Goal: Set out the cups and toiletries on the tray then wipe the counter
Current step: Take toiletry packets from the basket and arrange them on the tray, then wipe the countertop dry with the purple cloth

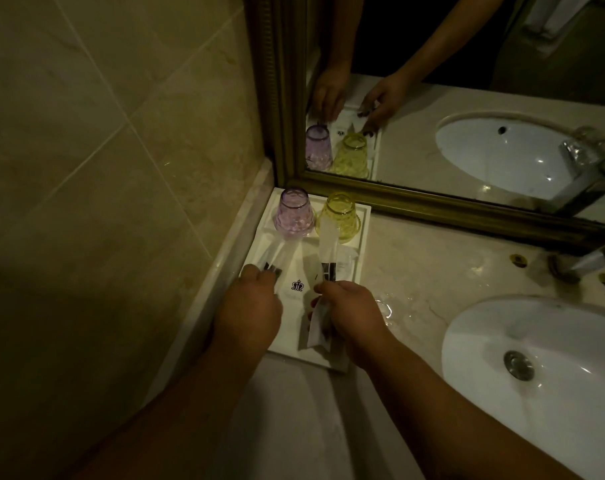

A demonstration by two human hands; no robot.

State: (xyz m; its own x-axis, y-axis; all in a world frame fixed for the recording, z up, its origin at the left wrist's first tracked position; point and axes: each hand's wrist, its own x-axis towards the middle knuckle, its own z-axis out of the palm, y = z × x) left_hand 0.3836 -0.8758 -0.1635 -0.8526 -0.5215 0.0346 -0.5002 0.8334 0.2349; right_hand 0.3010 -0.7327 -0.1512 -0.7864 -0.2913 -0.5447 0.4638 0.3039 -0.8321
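A white tray [361,233] with a small crown logo lies in the counter's left corner by the mirror. Two cups stand upside down at its far end: a purple cup [294,213] on the left and a yellow cup [342,213] on the right. My left hand [249,308] pinches the near end of a long wrapped toiletry packet [277,252] that lies on the tray's left side. My right hand [349,311] holds a second wrapped packet [328,244] upright-tilted over the tray's middle, with more white packets [316,332] bunched under its palm.
A white sink basin [536,368] is set in the marble counter [415,265] to the right, with a chrome faucet [592,258] behind it. A gold-framed mirror [432,202] runs along the back. A tiled wall [103,168] bounds the left. Water drops lie by the basin.
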